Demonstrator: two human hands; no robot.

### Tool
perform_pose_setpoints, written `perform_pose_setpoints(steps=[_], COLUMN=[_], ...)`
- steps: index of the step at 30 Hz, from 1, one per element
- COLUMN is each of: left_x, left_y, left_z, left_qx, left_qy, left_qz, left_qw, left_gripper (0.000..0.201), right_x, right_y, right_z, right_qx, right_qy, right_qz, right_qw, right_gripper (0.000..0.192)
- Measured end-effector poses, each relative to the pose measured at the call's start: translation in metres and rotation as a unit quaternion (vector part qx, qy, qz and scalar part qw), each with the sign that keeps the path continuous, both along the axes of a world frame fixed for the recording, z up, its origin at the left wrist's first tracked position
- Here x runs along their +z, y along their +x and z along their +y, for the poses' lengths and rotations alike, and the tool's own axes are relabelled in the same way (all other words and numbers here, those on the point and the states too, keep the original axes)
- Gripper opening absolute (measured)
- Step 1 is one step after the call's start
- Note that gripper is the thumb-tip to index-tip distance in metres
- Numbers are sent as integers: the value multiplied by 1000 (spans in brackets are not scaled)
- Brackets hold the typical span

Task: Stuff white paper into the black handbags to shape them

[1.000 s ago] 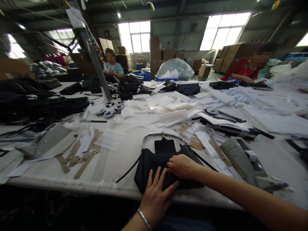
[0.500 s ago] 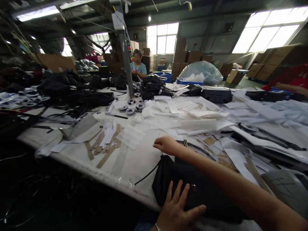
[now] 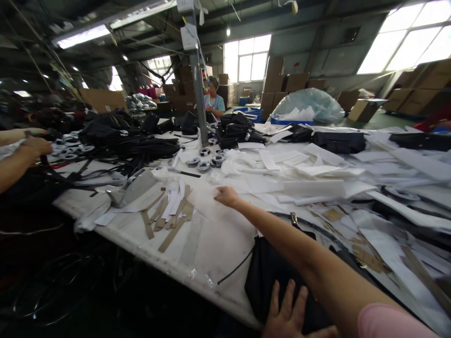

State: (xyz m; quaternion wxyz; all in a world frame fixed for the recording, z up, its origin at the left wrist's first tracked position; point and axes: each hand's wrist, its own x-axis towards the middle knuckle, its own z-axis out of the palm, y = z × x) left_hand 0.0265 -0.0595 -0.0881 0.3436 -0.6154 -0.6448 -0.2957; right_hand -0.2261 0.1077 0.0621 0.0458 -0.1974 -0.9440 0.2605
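The near edge of the white work table (image 3: 141,237) runs on a slant from the left down toward the bottom right, with dark floor below it. A strip of bare tabletop lies along that edge, between the fan of brown and white paper strips (image 3: 169,213) and the black bag (image 3: 271,277). Beyond this the surface is crowded: white paper sheets (image 3: 299,178) spread across the middle and right, black bags and straps (image 3: 130,141) heap at the left, small tape rolls (image 3: 206,164) sit by a metal post (image 3: 199,89), and a grey tape dispenser (image 3: 132,188) lies near the left edge. The right hand (image 3: 227,195) is stretched far forward over the table, fingers loosely curled and mostly closed, its tips on a clear plastic sheet (image 3: 207,206) just beside the paper strips — whether it has pinched the sheet cannot be told. The left hand (image 3: 289,317) lies flat with fingers spread wide on the black bag, which sits at the near edge of the table under the right forearm, a thin black strap (image 3: 236,270) trailing from it. At the far left another person's hands (image 3: 31,148) work over the strap pile — well apart from both.
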Motion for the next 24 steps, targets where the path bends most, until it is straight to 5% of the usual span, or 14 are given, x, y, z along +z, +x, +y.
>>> perform_pose_setpoints(steps=[3,5,9,13,19,24], left_x=[54,73,73,69,77,84], left_y=[-12,-18,-17,-13,-15,-13], left_z=[-24,-31,-30,-29,-29,-29], left_qx=[-92,-111,-135,-138,-158,-149], left_qy=[-177,-233,-265,-267,-266,-285], left_qz=[-51,-100,-148,-154,-145,-118], left_qw=[978,961,943,941,940,940], left_gripper=[70,71,72,72,65,64], right_x=[26,44,67,45,-21,-33], right_y=[59,120,259,360,404,409], right_z=[23,36,27,-8,-39,-43], right_qx=[12,53,126,107,80,68], right_qy=[-7,32,178,200,168,132], right_qz=[49,121,100,-10,-47,-48], right_qw=[999,991,971,974,981,988], right_gripper=[27,27,47,56,67,68])
